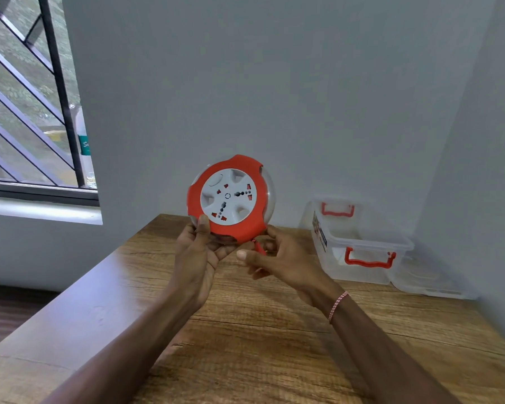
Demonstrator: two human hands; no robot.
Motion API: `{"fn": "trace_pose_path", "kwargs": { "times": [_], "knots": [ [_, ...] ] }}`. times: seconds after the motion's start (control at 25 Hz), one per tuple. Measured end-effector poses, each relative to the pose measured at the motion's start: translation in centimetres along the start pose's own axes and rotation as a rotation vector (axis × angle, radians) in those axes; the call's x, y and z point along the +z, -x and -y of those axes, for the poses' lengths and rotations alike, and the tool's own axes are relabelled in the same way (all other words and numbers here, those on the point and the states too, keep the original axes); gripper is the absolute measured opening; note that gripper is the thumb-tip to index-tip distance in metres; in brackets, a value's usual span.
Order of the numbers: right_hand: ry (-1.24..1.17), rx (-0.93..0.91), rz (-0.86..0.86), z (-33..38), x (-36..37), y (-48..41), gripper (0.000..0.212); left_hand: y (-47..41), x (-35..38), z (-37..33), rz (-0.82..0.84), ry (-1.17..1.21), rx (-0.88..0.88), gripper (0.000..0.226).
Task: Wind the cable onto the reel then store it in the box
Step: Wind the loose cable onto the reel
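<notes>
A round red and white cable reel (231, 199) with sockets on its face is held upright above the wooden table (274, 330). My left hand (200, 252) grips its lower left edge, thumb on the red rim. My right hand (277, 258) holds the red plug end (259, 247) at the reel's lower right edge, fingers curled round it. No loose cable shows. An open clear plastic box (359, 243) with red handles stands at the back right of the table.
The box's clear lid (432, 282) lies flat just right of it, by the right wall. A barred window (27, 97) is at the left. The table's left edge drops to a dark floor (6, 313).
</notes>
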State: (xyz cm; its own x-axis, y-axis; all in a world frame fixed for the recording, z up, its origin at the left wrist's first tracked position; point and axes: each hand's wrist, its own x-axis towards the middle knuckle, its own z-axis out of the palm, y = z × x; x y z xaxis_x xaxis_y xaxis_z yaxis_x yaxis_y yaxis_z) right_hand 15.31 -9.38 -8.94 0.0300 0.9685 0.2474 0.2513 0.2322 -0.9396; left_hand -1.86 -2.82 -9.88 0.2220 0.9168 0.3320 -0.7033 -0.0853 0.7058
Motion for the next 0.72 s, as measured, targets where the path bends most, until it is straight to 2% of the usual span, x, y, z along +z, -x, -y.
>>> {"fn": "trace_pose_path", "kwargs": {
  "times": [0.16,0.32,0.52,0.72],
  "knots": [
    [0.007,-0.005,-0.186,0.2,-1.7,0.0,0.042,-0.3,-0.3,0.1,0.005,0.006,-0.009,0.052],
    [0.027,-0.04,-0.234,0.3,-2.2,0.2,0.042,-0.1,-0.3,0.2,-0.022,-0.007,-0.031,0.044],
    [-0.12,-0.034,-0.258,-0.7,-2.1,0.6,0.047,0.0,-1.0,1.2,-0.077,-0.073,-0.093,0.025],
    [-0.217,0.015,-0.327,-3.0,-1.0,1.0,0.052,0.1,-1.8,2.0,-0.041,-0.167,-0.125,0.04]
  ]
}}
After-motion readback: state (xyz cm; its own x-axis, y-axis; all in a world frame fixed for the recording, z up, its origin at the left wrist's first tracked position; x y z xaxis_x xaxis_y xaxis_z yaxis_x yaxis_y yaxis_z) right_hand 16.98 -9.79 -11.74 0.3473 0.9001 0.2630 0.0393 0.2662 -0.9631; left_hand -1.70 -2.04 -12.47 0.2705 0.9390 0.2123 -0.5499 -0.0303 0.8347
